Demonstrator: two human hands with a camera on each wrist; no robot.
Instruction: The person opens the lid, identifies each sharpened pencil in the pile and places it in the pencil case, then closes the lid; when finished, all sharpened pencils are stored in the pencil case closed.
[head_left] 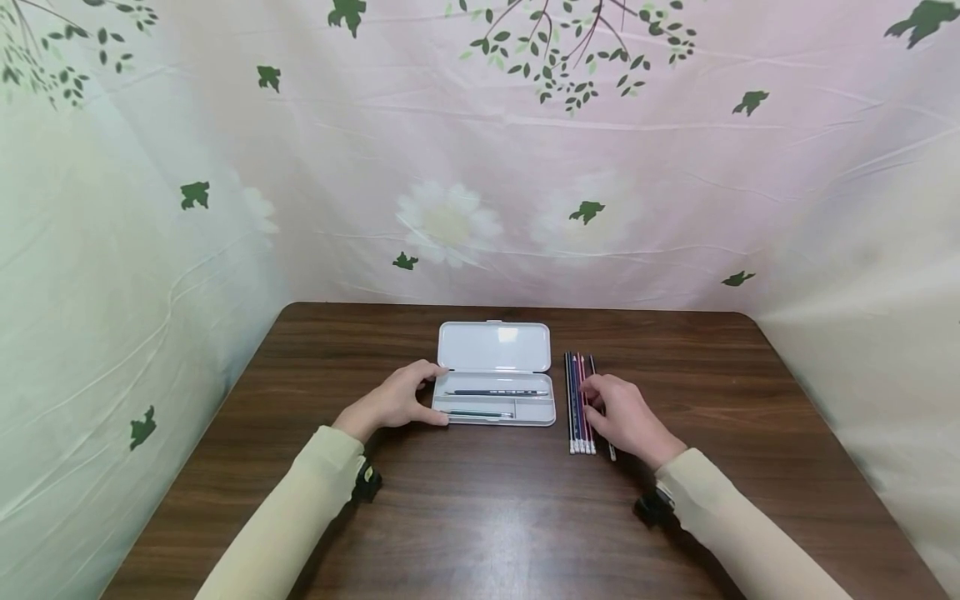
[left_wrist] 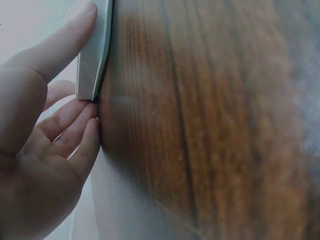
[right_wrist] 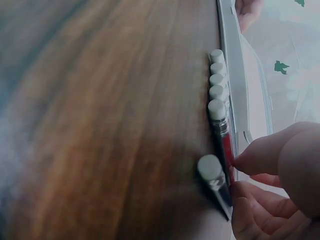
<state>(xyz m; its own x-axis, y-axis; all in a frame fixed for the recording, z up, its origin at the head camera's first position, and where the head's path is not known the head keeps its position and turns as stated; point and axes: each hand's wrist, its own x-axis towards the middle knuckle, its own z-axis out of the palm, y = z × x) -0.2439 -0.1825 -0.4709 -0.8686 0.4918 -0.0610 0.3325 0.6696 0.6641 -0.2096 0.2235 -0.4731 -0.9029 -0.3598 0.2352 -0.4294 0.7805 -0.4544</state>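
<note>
A white pencil case lies unfolded on the table, lid tipped back. Inside are a dark blue pencil in the rear compartment and a green pencil in the front one. My left hand grips the case's left end, thumb at the front edge, fingers round the side. To the right lies a row of several pencils, white erasers toward me. Over the row, my right hand pinches a red pencil between thumb and fingertips. A black pencil lies slightly apart at the row's right.
The dark wooden table ends at the back against a pale hanging cloth printed with leaves and flowers. Cloth also hangs along both sides. Black wrist cameras sit on both wrists, near the tabletop.
</note>
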